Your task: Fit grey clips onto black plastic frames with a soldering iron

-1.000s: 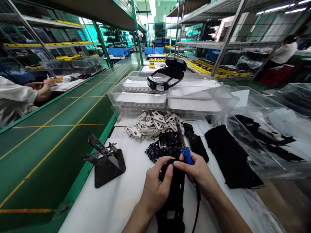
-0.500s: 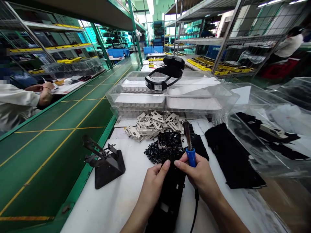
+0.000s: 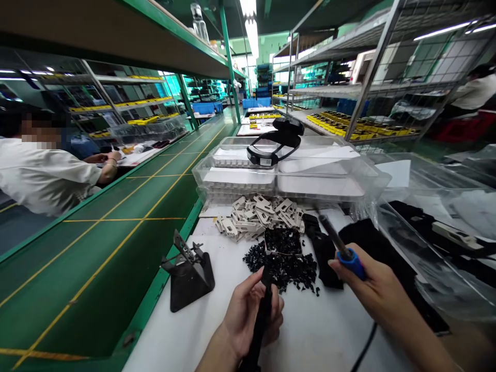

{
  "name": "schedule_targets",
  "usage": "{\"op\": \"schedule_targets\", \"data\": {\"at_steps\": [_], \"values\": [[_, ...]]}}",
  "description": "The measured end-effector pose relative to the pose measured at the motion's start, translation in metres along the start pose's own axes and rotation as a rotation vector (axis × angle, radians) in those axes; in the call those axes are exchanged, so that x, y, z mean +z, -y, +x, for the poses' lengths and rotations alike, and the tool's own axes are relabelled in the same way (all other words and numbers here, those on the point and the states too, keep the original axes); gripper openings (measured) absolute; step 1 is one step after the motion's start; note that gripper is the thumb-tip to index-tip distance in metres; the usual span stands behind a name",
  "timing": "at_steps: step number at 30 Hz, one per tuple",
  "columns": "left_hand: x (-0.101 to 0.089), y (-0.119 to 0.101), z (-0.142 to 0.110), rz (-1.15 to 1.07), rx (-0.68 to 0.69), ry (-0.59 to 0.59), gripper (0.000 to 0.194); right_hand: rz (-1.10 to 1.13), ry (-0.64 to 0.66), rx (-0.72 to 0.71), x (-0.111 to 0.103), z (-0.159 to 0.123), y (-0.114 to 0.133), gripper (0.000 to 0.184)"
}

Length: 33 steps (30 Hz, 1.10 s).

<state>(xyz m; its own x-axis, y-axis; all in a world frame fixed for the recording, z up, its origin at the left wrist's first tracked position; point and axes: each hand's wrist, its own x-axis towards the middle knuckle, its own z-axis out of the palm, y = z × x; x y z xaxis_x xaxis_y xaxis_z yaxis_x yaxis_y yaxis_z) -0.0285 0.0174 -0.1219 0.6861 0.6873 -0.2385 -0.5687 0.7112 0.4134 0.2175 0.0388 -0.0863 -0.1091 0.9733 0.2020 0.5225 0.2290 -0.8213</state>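
Observation:
My left hand (image 3: pixel 250 315) grips a long black plastic frame (image 3: pixel 259 330), turned on edge and lifted off the white table (image 3: pixel 186 336). My right hand (image 3: pixel 372 289) is closed round a soldering iron with a blue handle (image 3: pixel 351 259), its dark tip pointing up and to the left, its cord trailing down toward me. The iron sits well to the right of the frame, apart from it. A pile of small black parts (image 3: pixel 287 266) lies just beyond my left hand.
A black iron stand (image 3: pixel 189 271) sits at the table's left edge. Grey-white clips (image 3: pixel 259 217) are heaped before clear trays (image 3: pixel 290 170) bearing a black headband magnifier (image 3: pixel 275 142). Black sheets and plastic bags (image 3: pixel 437 243) lie on the right. A green conveyor (image 3: pixel 96 243) runs left; a person sits beyond it.
My left hand has tipped the black frame from flat to on edge and raised it. My right hand has swung the soldering iron away to the right. The view has shifted left.

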Motion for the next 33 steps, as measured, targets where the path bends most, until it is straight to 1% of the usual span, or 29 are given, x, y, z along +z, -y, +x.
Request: {"op": "schedule_targets", "data": {"at_steps": [1,3,5,6,8,11,13,16,20,22,24,28,31,33], "values": [[-0.001,0.0,0.0,-0.01,-0.001,0.093,0.059,-0.118,0.04,-0.06,-0.006,0.003,-0.003,0.032],[0.0,0.002,0.0,-0.047,-0.021,0.227,0.053,-0.284,0.077,-0.165,-0.011,0.007,-0.007,0.029],[0.004,0.005,-0.002,-0.106,-0.029,0.283,0.045,-0.347,0.047,-0.253,-0.009,0.007,-0.01,0.025],[0.006,0.007,-0.004,-0.139,-0.019,0.284,0.042,-0.354,0.021,-0.295,-0.006,0.006,-0.011,0.023],[0.01,0.009,-0.007,-0.221,0.029,0.236,0.038,-0.354,-0.012,-0.366,0.0,0.003,-0.015,0.023],[0.014,0.011,-0.011,-0.317,0.088,0.183,0.036,-0.367,0.003,-0.434,0.006,-0.002,-0.022,0.03],[0.015,0.011,-0.012,-0.316,0.092,0.176,0.038,-0.397,0.004,-0.455,0.007,-0.004,-0.026,0.033],[0.02,0.012,-0.013,-0.234,0.048,0.177,0.044,-0.439,-0.001,-0.49,0.008,-0.004,-0.03,0.034],[0.029,0.012,-0.014,-0.22,0.058,0.072,0.048,-0.458,0.014,-0.507,0.009,-0.003,-0.03,0.037],[0.03,0.012,-0.014,-0.235,0.056,0.032,0.048,-0.46,0.02,-0.511,0.009,-0.003,-0.031,0.037],[0.028,0.011,-0.014,-0.239,0.027,0.056,0.047,-0.464,0.022,-0.515,0.009,-0.003,-0.031,0.037],[0.02,0.01,-0.011,-0.232,-0.036,0.143,0.045,-0.475,0.027,-0.521,0.009,-0.003,-0.031,0.037],[0.019,0.011,-0.01,-0.258,-0.04,0.119,0.045,-0.472,0.027,-0.522,0.009,-0.003,-0.03,0.037],[0.021,0.012,-0.011,-0.283,-0.042,0.128,0.046,-0.468,0.024,-0.523,0.009,-0.003,-0.029,0.038]]}}
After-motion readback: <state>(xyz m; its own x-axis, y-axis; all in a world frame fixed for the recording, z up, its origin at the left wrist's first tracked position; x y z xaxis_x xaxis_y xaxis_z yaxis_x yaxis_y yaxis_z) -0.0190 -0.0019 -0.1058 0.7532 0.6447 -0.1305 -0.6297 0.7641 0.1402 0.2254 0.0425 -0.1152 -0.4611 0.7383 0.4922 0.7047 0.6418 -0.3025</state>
